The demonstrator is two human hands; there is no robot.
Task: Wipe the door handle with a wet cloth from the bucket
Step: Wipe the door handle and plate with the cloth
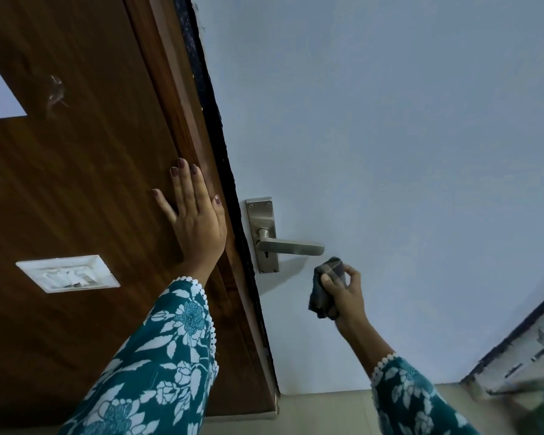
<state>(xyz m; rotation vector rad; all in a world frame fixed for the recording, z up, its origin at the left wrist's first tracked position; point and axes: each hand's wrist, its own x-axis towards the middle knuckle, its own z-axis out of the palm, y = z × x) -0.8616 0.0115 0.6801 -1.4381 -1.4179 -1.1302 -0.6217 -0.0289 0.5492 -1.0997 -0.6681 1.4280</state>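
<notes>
Cloth (327,287): dark, soft, limp, bunched in gripping right hand (344,293), just below door handle (291,248). Handle: rigid metal lever, likely slick when wet. Left hand (195,215): open, flat on wooden frame (157,89).

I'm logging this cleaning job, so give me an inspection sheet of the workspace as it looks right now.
Surface: pale blue door, plain, shut against a wooden frame.
Job's things: metal door handle on its back plate, lever level; dark cloth bunched just below the lever's tip, not touching it. Bucket not clearly seen.
Clutter: nothing seen.
Hands: left hand flat on the wooden frame, fingers spread; right hand shut on the cloth.
Cables: nothing seen.
Surroundings: white switch plate on the wooden panel left of the frame; tiled floor below; worn wall edge at lower right.
</notes>
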